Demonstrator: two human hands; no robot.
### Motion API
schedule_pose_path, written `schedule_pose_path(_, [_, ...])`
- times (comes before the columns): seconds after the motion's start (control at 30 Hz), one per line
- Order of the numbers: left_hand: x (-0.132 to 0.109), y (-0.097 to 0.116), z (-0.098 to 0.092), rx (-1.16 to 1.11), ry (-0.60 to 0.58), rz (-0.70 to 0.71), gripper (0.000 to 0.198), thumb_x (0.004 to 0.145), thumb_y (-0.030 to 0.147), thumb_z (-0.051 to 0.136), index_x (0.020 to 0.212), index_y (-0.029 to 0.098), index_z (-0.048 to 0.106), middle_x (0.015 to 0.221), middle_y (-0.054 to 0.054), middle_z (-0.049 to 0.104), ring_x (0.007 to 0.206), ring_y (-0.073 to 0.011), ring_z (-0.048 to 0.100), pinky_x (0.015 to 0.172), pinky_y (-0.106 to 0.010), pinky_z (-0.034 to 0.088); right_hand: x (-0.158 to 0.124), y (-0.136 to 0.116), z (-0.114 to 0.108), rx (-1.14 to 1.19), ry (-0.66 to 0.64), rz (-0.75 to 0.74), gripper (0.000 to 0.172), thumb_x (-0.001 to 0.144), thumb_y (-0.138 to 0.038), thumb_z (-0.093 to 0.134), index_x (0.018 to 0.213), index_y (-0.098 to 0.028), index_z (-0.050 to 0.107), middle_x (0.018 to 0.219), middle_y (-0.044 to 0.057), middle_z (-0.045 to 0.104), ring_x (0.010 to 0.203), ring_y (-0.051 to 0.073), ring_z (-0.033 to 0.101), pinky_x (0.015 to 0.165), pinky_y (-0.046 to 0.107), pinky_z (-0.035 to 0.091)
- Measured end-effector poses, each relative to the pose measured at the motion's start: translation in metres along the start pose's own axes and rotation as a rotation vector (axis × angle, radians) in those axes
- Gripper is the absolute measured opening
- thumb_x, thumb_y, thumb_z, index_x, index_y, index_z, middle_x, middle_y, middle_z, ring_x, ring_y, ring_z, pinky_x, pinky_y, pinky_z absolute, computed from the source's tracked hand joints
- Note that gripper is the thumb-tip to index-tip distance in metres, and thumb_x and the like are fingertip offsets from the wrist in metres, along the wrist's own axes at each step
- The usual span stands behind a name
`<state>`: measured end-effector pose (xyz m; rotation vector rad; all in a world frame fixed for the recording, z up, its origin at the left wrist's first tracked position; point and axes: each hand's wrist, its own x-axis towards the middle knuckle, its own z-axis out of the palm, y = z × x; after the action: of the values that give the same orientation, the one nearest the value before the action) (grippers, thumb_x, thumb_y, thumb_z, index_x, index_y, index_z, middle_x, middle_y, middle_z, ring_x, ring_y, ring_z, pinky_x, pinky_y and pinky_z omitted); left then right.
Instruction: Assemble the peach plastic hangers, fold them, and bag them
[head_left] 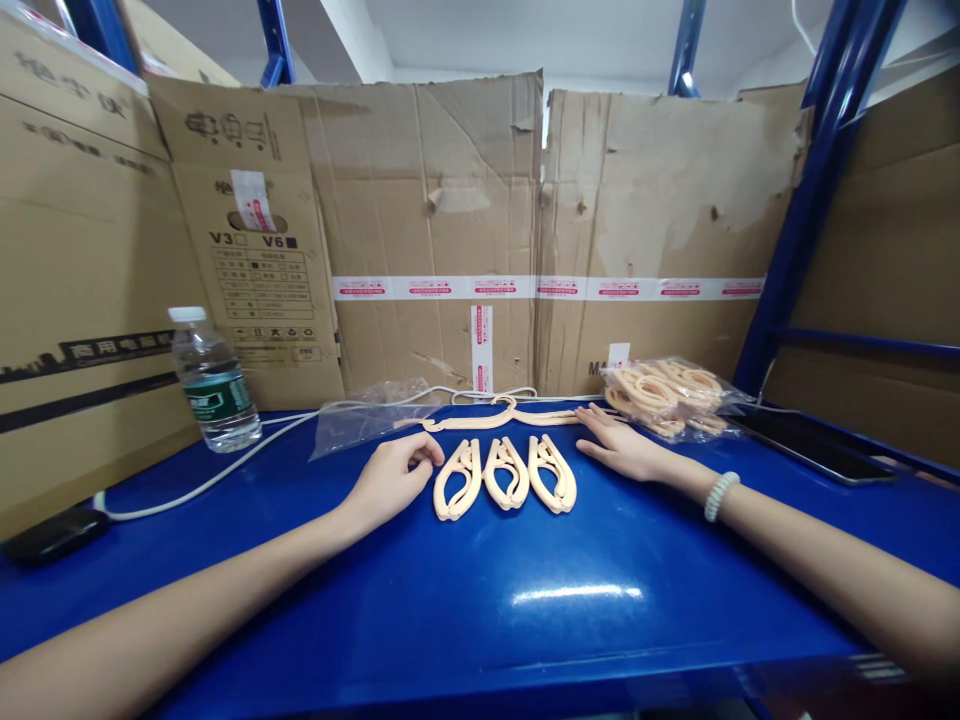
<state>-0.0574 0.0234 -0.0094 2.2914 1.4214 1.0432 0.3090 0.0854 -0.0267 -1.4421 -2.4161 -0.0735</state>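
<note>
Three folded cream hangers lie side by side on the blue table: a left one, a middle one and a right one. Behind them lies an unfolded hanger, its hook toward the cardboard. My left hand rests with curled fingers just left of the folded hangers; whether its fingertips hold anything is hidden. My right hand lies flat with fingers spread, nearest to the right end of the unfolded hanger, gripping nothing.
A bag of folded hangers sits at the back right, beside a dark phone. At left stand a water bottle, a white cable and a black device. Cardboard walls the back; an empty plastic bag lies before it.
</note>
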Motion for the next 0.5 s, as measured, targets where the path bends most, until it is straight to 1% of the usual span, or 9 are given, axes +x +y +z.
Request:
schedule_pose_path(0.13, [-0.0004,0.0006,0.0007,-0.002,-0.014,0.0,0.02,0.071,0.019,0.044,0.076,0.02,0.063,0.075,-0.002,0.069,0.07,-0.0202,0.064,0.064,-0.029,0.044,-0.0008,0.0018,0.001,-0.016,-0.016,-0.007,0.065,0.093,-0.049,0.039,0.145,-0.01,0.037,0.148,0.018,0.04,0.14,0.034,0.028,0.113,0.049,0.031])
schedule_pose_path(0.3, [-0.0003,0.0013,0.0007,-0.01,-0.021,0.007,0.02,0.072,0.019,0.044,0.076,0.019,0.064,0.076,-0.002,0.069,0.072,-0.0201,0.064,0.066,-0.03,0.045,-0.0008,0.0003,-0.0006,-0.027,0.021,-0.042,0.057,0.094,-0.043,0.041,0.14,-0.01,0.043,0.141,0.02,0.046,0.132,0.034,0.042,0.108,0.048,0.037])
schedule_pose_path(0.4, [-0.0006,0.0023,0.0004,-0.012,-0.016,0.011,0.019,0.072,0.019,0.045,0.075,0.02,0.064,0.074,-0.001,0.069,0.07,-0.0198,0.064,0.064,-0.029,0.044,-0.0001,-0.0012,-0.0027,-0.026,0.068,-0.079,0.048,0.093,-0.035,0.045,0.134,-0.011,0.05,0.126,0.019,0.056,0.117,0.031,0.054,0.102,0.045,0.042])
schedule_pose_path(0.5, [-0.0013,0.0038,-0.0004,-0.017,0.001,0.019,0.019,0.072,0.019,0.044,0.075,0.02,0.063,0.073,-0.001,0.068,0.069,-0.0195,0.063,0.062,-0.028,0.044,-0.0003,-0.0035,-0.0055,-0.023,0.114,-0.103,0.032,0.091,-0.027,0.05,0.117,-0.013,0.063,0.105,0.016,0.06,0.099,0.028,0.058,0.092,0.043,0.048])
